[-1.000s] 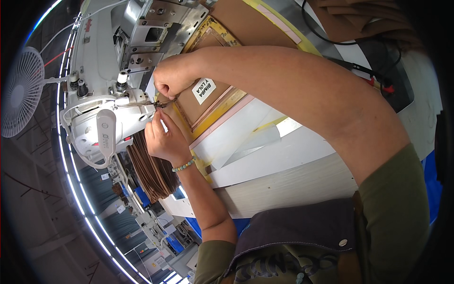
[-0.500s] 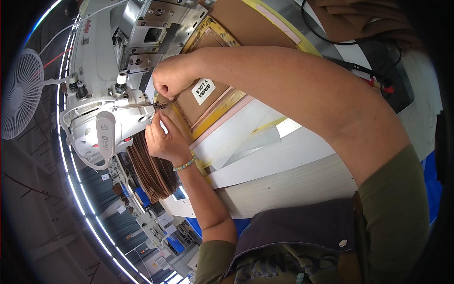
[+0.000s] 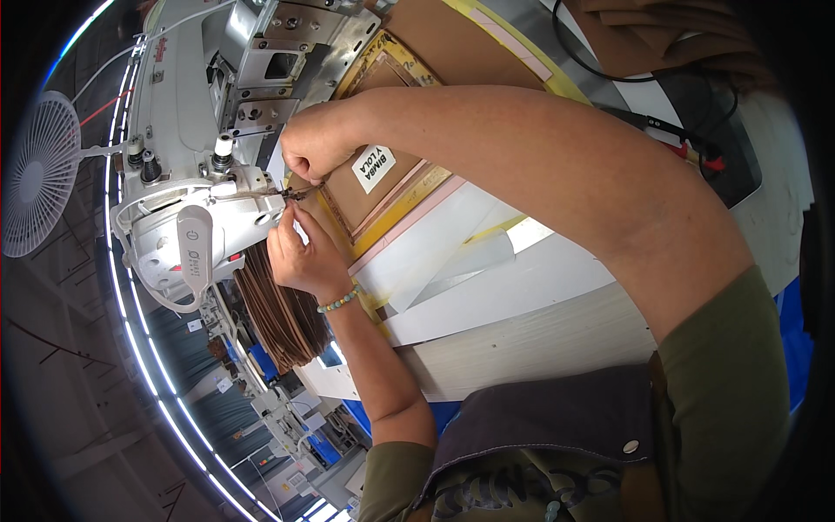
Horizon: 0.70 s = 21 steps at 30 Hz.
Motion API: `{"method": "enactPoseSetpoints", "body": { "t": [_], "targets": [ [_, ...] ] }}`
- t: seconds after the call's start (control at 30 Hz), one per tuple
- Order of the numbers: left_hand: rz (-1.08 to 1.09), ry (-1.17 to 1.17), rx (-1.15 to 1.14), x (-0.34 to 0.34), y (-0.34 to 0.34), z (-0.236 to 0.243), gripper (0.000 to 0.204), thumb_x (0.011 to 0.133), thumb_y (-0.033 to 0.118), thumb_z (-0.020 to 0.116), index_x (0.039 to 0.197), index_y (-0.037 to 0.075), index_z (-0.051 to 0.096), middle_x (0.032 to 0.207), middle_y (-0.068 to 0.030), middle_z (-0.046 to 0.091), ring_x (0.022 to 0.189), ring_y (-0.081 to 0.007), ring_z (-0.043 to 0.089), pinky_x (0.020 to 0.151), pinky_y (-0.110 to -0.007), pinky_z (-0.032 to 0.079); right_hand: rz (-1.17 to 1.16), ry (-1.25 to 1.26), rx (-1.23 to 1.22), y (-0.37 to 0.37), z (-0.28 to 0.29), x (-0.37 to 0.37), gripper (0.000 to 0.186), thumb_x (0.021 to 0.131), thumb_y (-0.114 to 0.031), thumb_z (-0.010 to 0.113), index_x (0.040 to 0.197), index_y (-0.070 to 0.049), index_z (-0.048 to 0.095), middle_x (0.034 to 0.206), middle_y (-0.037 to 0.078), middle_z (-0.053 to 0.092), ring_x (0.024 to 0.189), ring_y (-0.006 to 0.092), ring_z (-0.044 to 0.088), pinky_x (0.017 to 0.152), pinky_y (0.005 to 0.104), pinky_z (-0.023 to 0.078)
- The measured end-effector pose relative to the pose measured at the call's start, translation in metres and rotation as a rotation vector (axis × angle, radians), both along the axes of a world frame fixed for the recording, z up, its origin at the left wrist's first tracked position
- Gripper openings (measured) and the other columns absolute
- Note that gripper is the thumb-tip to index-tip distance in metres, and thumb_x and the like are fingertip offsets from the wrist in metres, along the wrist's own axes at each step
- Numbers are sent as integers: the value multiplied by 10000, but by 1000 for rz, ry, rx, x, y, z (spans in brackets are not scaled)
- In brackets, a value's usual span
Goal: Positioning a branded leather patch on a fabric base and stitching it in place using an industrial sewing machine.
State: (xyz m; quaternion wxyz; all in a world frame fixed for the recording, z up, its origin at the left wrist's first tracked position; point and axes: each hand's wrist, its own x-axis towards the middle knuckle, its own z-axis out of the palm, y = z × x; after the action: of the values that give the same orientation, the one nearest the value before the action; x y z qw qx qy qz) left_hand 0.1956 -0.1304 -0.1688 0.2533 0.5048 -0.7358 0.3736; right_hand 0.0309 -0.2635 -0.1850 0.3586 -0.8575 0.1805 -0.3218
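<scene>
At the needle end of a white sewing machine (image 3: pixel 174 233), both of my hands come together. My left hand (image 3: pixel 306 259), with a beaded bracelet at the wrist, pinches its thumb and fingers just below the needle parts. What lies in that pinch is too small to make out. Across from it, my right hand (image 3: pixel 323 139) is closed, its fingertips by the same parts at a thin dark piece I cannot identify. Beneath and beside it lies a brown panel (image 3: pixel 352 196) with a white label (image 3: pixel 374 167), set inside a yellow frame (image 3: pixel 383 233).
A bundle of brown strips (image 3: pixel 280 317) hangs beside the machine. White sheets (image 3: pixel 435 252) cover the table near the frame. Metal brackets (image 3: pixel 287 61) stand behind. A black-handled tool (image 3: pixel 665 129), a dark cable and brown pieces (image 3: pixel 687 35) lie at right. A white fan (image 3: pixel 39 174) is far left.
</scene>
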Motion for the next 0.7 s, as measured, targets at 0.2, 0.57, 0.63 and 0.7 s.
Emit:
{"method": "enactPoseSetpoints", "body": {
  "t": [0.2, 0.57, 0.63, 0.7],
  "targets": [
    [-26, 65, 59, -1, 1, 4, 107, 862, 5, 768, 960, 48, 768, 649, -31, 527, 533, -151, 475, 488, -309, 381, 25, -22, 5, -3, -2, 1, 45, 780, -133, 780, 781, -88, 777, 763, 53, 745, 732, 205, 702, 669, 372, 520],
    [-28, 95, 79, 6, 13, 5, 121, 848, 14, 784, 957, 64, 769, 619, -11, 425, 508, -136, 404, 463, -314, 322, -172, -81, -84, 14, -4, 15, 178, 818, -270, 718, 814, -102, 778, 743, 80, 729, 699, 289, 695, 655, 419, 524],
    [-24, 95, 70, 9, 14, 6, 123, 846, 15, 785, 957, 66, 766, 619, -9, 422, 508, -135, 404, 463, -313, 321, -149, -79, -68, 17, -2, 15, 169, 814, -258, 713, 803, -99, 773, 737, 88, 723, 702, 292, 696, 658, 423, 527],
    [-21, 82, 69, 10, 15, 7, 133, 842, 12, 784, 959, 72, 762, 620, -5, 421, 507, -137, 404, 465, -314, 321, -130, -77, -47, 19, 1, 16, 161, 809, -245, 708, 793, -97, 768, 730, 96, 718, 705, 295, 697, 662, 427, 530]
  ]
}}
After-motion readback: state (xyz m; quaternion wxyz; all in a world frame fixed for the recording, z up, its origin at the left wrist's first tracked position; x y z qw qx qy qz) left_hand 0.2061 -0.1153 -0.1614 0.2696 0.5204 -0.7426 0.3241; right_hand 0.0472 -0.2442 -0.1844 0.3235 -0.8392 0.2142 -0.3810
